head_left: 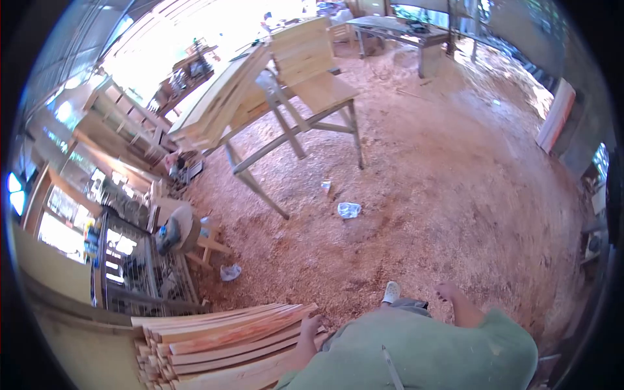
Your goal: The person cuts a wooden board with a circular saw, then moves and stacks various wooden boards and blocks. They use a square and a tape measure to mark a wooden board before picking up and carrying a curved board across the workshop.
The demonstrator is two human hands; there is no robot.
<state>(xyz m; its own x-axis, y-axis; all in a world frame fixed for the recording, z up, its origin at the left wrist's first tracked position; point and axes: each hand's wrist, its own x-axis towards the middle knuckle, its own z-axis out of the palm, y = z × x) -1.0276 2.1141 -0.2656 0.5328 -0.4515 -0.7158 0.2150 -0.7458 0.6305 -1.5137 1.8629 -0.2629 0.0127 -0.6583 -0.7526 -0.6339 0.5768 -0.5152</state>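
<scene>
My left hand (313,324) hangs beside the end of a stack of sawn wooden planks (240,338), overlapping it in this view. Its fingers look loosely bent, and nothing shows in them. Out to the other side, my right hand (447,291) is held over the shavings-covered floor (416,227). Its fingers curl slightly, a little apart, with no object in them. Between the hands, one shoe (391,292) shows in front of my green shirt (429,344). A pen-like stick (392,367) lies against the shirt front.
Ahead stands a wooden workbench (286,140) carrying boards (221,97). Plastic litter (349,210) lies on the floor before it. On the left are a round-topped wooden stool (188,227) and a wire-mesh rack (146,260). A second table (396,29) stands at the back.
</scene>
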